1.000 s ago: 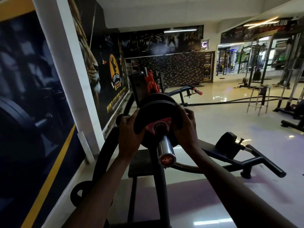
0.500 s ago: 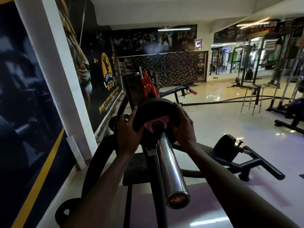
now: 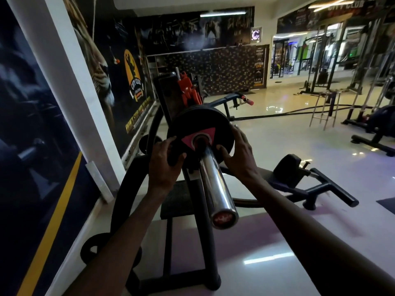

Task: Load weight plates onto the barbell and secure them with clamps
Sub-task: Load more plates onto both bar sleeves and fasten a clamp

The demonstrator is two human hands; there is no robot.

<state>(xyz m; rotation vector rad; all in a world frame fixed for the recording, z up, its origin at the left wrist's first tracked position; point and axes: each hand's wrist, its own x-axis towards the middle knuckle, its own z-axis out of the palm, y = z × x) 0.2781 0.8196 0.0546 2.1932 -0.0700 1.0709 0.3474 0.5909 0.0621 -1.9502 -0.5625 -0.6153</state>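
Observation:
A black weight plate (image 3: 198,122) with a pink triangle label sits far up the chrome barbell sleeve (image 3: 215,184), which points toward me with a red end cap. Another black plate edge shows just behind it. My left hand (image 3: 164,163) grips the plate's lower left rim, thumb on its face. My right hand (image 3: 239,152) holds the right rim, fingers spread over the edge. No clamp is visible on the sleeve.
The bar rests on a black rack (image 3: 205,242) over a small bench seat (image 3: 177,199). An orange-and-black machine (image 3: 188,90) stands behind. A poster wall (image 3: 42,124) runs close on the left. A black low machine arm (image 3: 310,189) lies right; gym rigs (image 3: 320,71) stand far right.
Both hands have slid the plate further up the sleeve, away from me, so much more bare chrome shows. My view shifted back and slightly right.

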